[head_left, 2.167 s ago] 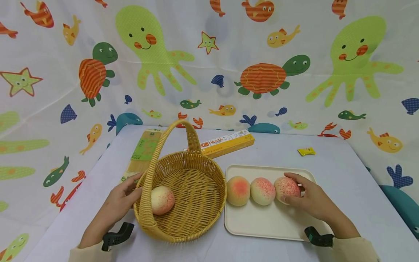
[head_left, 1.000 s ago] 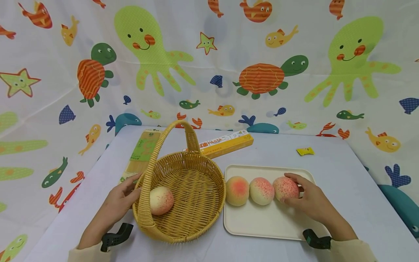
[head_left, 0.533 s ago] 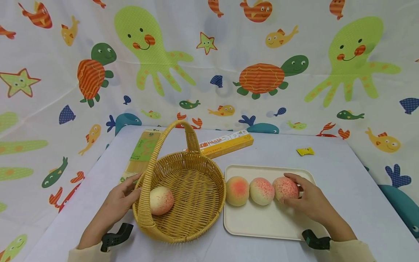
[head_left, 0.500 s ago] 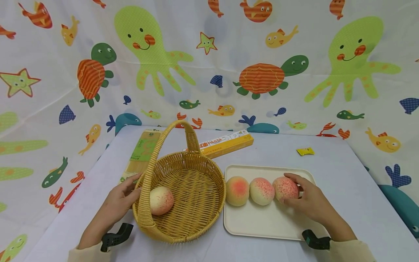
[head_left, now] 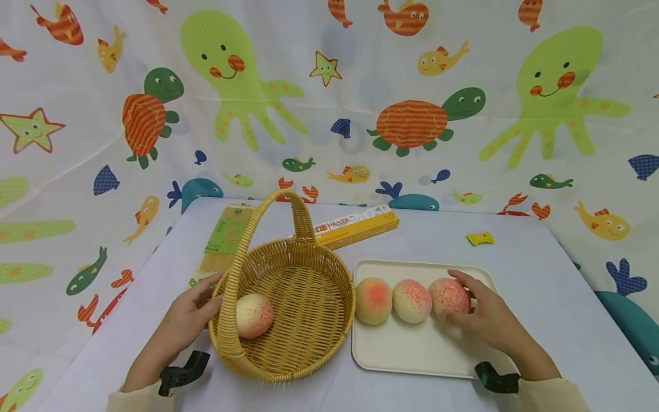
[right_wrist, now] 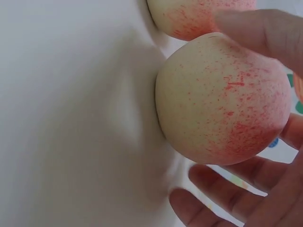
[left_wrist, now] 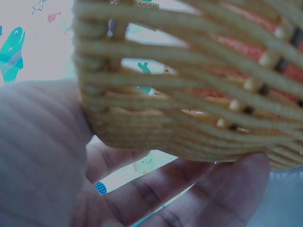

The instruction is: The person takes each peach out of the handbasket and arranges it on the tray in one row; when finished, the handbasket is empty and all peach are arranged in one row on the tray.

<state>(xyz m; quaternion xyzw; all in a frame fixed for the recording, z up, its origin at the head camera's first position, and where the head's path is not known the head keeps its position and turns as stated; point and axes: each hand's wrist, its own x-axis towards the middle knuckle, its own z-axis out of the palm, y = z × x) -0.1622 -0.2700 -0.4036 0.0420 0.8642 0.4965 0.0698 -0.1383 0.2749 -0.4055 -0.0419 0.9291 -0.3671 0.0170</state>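
Observation:
My left hand [head_left: 187, 315] holds the left side of a round wicker basket [head_left: 309, 349] with a tall handle. In the left wrist view, fingers [left_wrist: 236, 189] curl beneath the woven wall [left_wrist: 142, 94]. One pale peach with red speckles [head_left: 255, 316] lies inside, partly behind the handle. My right hand [head_left: 486, 312] is curved round the rightmost peach [head_left: 450, 296] on a cream tray [head_left: 407, 355]. The right wrist view has its thumb [right_wrist: 265, 35] over this peach [right_wrist: 218, 104] and the other fingers round its far side. A speckled peach [head_left: 412, 301] and an orange-blushed one [head_left: 373, 300] sit left of it.
A yellow and white pasta box [head_left: 355, 228] lies behind the basket. Left of the handle is a flat pack with a green label [head_left: 226, 234], partly hidden by the basket. A small yellow packet [head_left: 480, 238] lies beyond the tray on the white tabletop [head_left: 546, 297].
My right index finger has lifted slightly from the top of the rightmost peach. The left hand, basket, tray and peaches stay where they were; the head view has shifted a little.

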